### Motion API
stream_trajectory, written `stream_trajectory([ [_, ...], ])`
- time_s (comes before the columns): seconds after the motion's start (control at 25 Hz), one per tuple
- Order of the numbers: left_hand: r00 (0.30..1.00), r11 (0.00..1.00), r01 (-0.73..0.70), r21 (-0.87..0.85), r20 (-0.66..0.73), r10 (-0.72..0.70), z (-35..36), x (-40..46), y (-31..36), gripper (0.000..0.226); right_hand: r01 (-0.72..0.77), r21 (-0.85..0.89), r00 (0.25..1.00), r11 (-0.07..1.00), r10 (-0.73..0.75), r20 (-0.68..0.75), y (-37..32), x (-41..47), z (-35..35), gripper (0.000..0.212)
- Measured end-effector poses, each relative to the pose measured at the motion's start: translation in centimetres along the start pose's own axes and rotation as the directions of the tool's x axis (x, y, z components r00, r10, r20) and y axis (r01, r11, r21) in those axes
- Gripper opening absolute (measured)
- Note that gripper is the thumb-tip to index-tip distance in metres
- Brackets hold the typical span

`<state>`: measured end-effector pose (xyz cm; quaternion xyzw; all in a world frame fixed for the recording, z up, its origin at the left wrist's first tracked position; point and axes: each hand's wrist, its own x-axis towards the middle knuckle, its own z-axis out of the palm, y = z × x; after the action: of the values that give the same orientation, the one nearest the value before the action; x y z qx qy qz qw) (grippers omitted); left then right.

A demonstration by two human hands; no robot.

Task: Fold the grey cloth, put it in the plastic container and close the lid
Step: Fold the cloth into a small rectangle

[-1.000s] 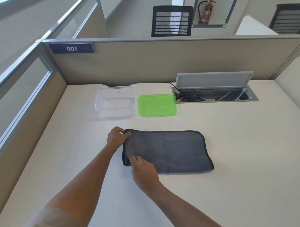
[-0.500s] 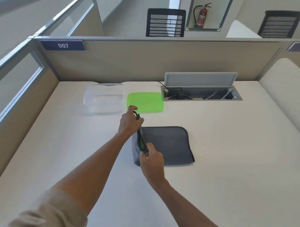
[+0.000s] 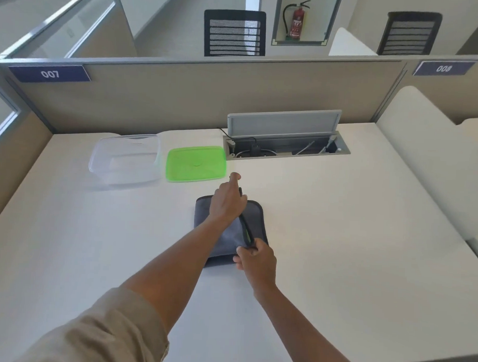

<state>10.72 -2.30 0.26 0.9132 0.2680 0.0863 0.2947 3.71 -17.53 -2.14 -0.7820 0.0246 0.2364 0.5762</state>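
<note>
The grey cloth [image 3: 255, 216], with a dark border, lies folded small on the white desk [image 3: 338, 238] at centre. My left hand [image 3: 226, 202] grips the far corner of its upper layer. My right hand [image 3: 257, 258] pinches the near corner of that same layer, whose edge runs raised between the two hands. The clear plastic container [image 3: 125, 158] stands uncovered at the back left. Its green lid [image 3: 195, 163] lies flat on the desk just right of the container, apart from the cloth.
An open cable tray [image 3: 285, 148] with a raised grey flap sits in the desk behind the lid. Beige partition walls [image 3: 208, 98] enclose the desk at the back and left. A neighbouring desk lies to the right.
Both hands lifted the cloth's left end and carried it over to the right, so the cloth is now about half as wide. The view also shifted right.
</note>
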Motion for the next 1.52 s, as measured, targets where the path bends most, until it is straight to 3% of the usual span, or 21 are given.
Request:
stream_trajectory([
  [0.24, 0.997, 0.999, 0.038, 0.016, 0.073, -0.039, 3.9, 0.4, 1.9, 0.055, -0.109, -0.035, 0.994, 0.993, 0.109, -0.004, 1.8, 1.8, -3.3, 0.01],
  [0.4, 0.986, 0.997, 0.075, -0.03, 0.151, -0.07, 5.5, -0.2, 1.0, 0.07, -0.131, -0.07, 0.991, 0.989, 0.132, 0.011, 2.7, 1.7, -3.8, 0.013],
  [0.52, 0.986, 0.998, 0.051, -0.046, 0.159, -0.043, 6.0, -1.0, 0.1, 0.074, -0.065, -0.261, 0.998, 0.963, 0.061, -0.024, 3.1, 1.8, -4.5, 0.029],
  [0.64, 0.988, 0.994, -0.099, 0.047, 0.127, 0.092, 6.0, -2.4, -0.5, 0.067, 0.083, -0.428, 0.992, 0.9, -0.114, -0.047, 3.4, 1.6, -5.2, 0.047],
  [0.72, 0.979, 0.975, -0.189, 0.117, 0.094, 0.178, 6.1, -3.7, -1.0, 0.059, 0.24, -0.532, 0.955, 0.812, -0.297, -0.023, 3.2, 1.4, -5.4, 0.055],
  [0.84, 0.982, 0.971, -0.185, 0.151, -0.001, 0.188, 5.9, -6.4, -2.1, 0.046, 0.503, -0.687, 0.812, 0.525, -0.559, 0.167, 3.1, 1.9, -5.5, 0.055],
  [0.92, 0.979, 0.97, -0.183, 0.162, -0.066, 0.195, 5.2, -8.8, -3.8, 0.04, 0.608, -0.699, 0.724, 0.375, -0.624, 0.294, 3.1, 2.7, -5.7, 0.052],
  [1.12, 0.977, 0.936, -0.211, 0.28, 0.042, 0.208, 2.9, -13.0, -9.0, 0.063, 0.701, -0.688, 0.661, 0.189, -0.534, 0.527, 3.4, 4.4, -6.0, 0.052],
  [1.52, 0.947, 0.911, -0.275, 0.307, 0.251, 0.201, 1.0, -14.4, -12.7, 0.065, 0.696, -0.717, 0.664, 0.049, -0.424, 0.616, 3.7, 5.0, -6.1, 0.048],
])
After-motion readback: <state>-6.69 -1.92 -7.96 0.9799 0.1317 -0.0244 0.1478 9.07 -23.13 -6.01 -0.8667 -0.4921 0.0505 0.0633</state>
